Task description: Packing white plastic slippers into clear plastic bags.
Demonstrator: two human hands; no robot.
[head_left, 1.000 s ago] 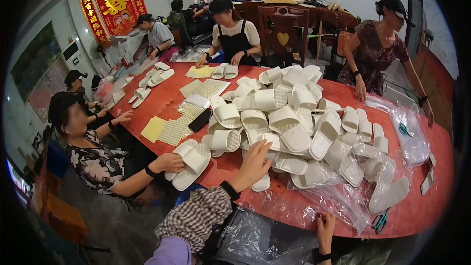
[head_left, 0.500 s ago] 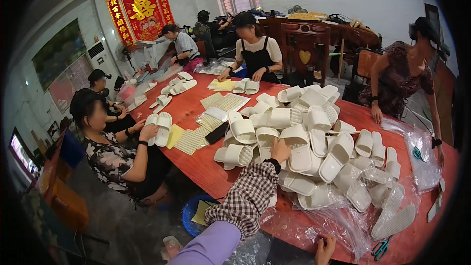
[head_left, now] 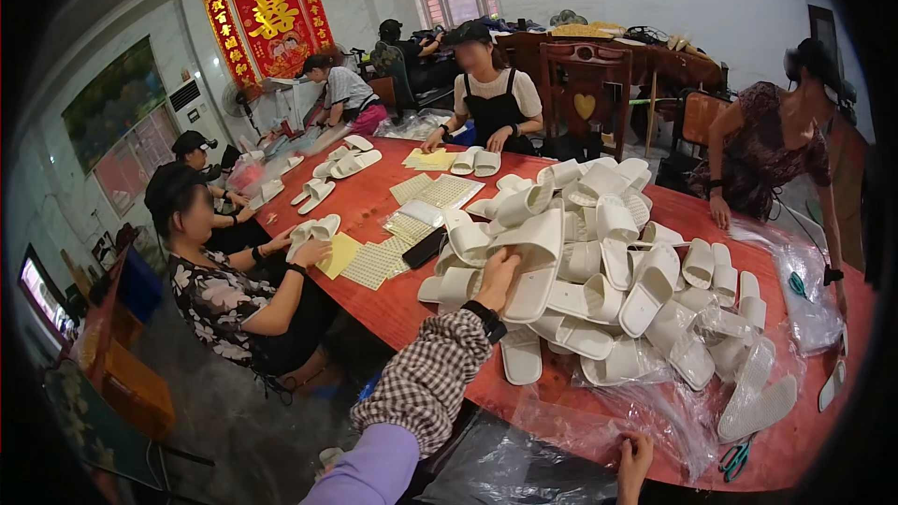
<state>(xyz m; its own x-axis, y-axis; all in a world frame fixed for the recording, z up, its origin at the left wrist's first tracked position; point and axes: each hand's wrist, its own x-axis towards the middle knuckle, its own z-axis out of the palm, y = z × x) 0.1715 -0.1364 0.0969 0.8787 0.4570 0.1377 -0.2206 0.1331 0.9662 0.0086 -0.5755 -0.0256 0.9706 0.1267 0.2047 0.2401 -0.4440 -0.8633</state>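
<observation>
My left hand (head_left: 499,281), its arm in a purple sleeve with a checkered cuff, is closed on a white slipper (head_left: 531,266). That slipper is tilted up at the near left side of a large heap of white slippers (head_left: 613,220). By the table's near edge, my right hand (head_left: 636,456) has its fingers curled against a clear plastic bag (head_left: 599,425) and seems to pinch its edge. More clear bags lie between that hand and the heap. Some slippers at the heap's right are wrapped in clear plastic.
Green-handled scissors (head_left: 735,458) lie right of my right hand. A stack of clear bags (head_left: 809,318) and another pair of scissors (head_left: 796,284) are at the right. Sticker sheets (head_left: 369,265) and a dark phone (head_left: 425,249) lie left of the heap. Several people sit or stand around the red table (head_left: 374,318).
My left hand has drawn a slipper up and left out of the heap, toward me. My right hand has moved slightly up and right. The co-worker at left has lowered the slippers they hold.
</observation>
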